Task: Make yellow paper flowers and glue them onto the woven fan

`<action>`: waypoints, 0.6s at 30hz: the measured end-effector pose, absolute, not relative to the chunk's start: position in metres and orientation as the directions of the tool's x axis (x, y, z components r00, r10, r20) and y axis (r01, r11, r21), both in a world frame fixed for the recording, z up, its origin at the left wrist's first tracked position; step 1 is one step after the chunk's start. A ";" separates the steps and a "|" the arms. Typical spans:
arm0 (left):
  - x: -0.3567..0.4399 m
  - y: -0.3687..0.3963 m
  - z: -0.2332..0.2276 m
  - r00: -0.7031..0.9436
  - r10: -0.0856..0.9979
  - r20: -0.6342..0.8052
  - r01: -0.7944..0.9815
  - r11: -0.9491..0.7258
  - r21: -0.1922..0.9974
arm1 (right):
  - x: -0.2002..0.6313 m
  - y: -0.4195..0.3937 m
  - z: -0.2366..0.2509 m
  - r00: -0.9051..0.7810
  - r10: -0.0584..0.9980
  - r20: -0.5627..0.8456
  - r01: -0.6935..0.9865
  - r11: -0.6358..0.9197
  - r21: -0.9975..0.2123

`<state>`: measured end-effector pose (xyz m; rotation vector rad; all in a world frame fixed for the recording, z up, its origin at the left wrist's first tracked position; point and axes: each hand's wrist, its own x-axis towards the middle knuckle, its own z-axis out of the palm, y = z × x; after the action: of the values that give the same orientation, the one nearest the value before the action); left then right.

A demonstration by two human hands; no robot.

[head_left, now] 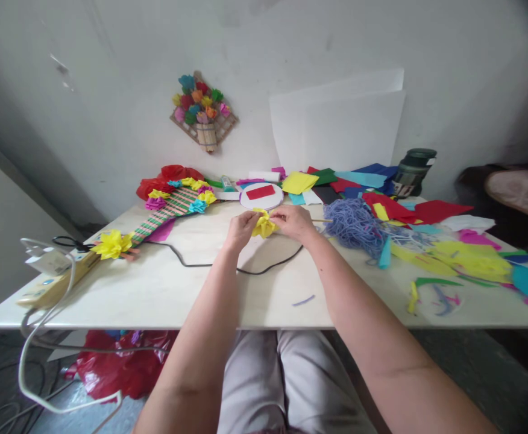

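Note:
Over the middle of the table I hold a yellow paper flower (264, 224) between both hands. My left hand (242, 229) pinches its left edge, fingers closed. On the other side my right hand (293, 222) is closed at the flower's right edge, and a thin wooden stick (322, 220) juts out to the right from behind that hand. Just beyond the flower lies a white oval piece (262, 196) with a red rectangle (260, 192) on it. A black cord (264, 271) runs across the table below the hands.
At left, a woven striped piece (164, 211) bears paper flowers, near a power strip (60, 280) with a white charger. Blue-purple yarn (354, 226), coloured paper sheets (300, 182) and a dark green bottle (413, 173) occupy the right. Small scraps (440, 295) lie near the front edge.

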<state>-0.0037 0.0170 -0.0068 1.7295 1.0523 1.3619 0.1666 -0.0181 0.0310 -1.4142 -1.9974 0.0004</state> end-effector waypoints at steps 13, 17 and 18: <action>0.004 -0.003 0.006 0.172 0.940 0.294 -0.037 -0.292 0.956 | 0.161 -0.022 0.032 -0.217 0.801 0.558 0.908 0.375 -0.186; 0.007 -0.002 0.003 0.125 0.949 0.289 -0.062 -0.283 0.957 | 0.158 -0.024 0.032 -0.229 0.801 0.553 0.919 0.366 -0.149; 0.007 -0.002 0.003 0.116 0.952 0.284 -0.079 -0.276 0.958 | 0.157 -0.024 0.031 -0.229 0.799 0.556 0.921 0.363 -0.143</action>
<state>0.0073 -0.0016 0.0032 1.4234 0.9205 1.3441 0.1570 -0.0244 0.0313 -1.4851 -2.0808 -0.2903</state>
